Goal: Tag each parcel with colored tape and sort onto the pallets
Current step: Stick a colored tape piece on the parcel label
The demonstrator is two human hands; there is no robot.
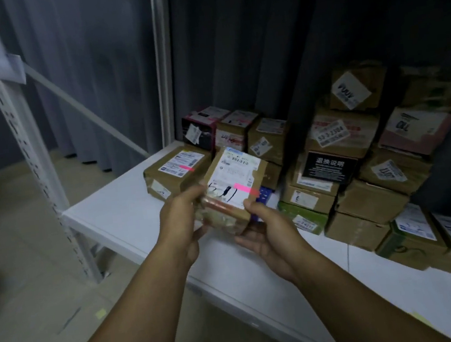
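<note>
Small brown parcel point(231, 181), white label up, a strip of pink tape point(245, 189) crossing its right edge, held just above the front of the white shelf point(126, 212). My left hand point(180, 219) grips its left side, fingers curled round the edge. My right hand point(266, 231) cups the lower right corner, thumb on top. Just behind lies a second parcel point(173, 174), likewise pink-taped. To the right, a stack of cardboard parcels point(347, 172) stands before a grey curtain point(232, 55).
</note>
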